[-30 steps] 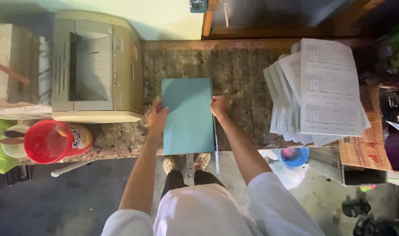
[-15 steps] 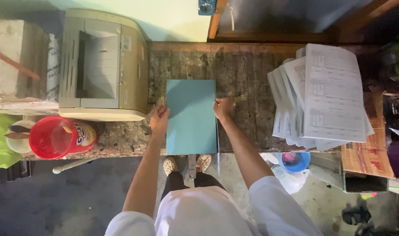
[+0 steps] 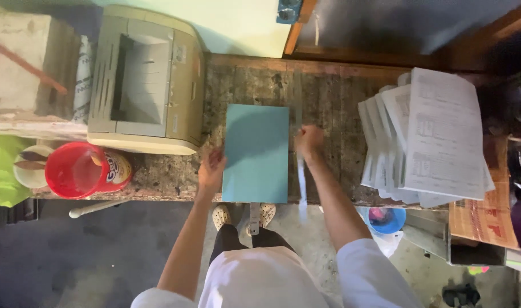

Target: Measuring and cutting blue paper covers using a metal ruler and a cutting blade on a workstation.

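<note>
Grip first: our right hand (image 3: 309, 141) is closed on a thin pale strip (image 3: 301, 177) just right of the teal sheet (image 3: 256, 153), running along its long edge; our left hand (image 3: 211, 169) presses the sheet's left edge, fingers loosely spread, flat on the counter (image 3: 329, 102).
</note>
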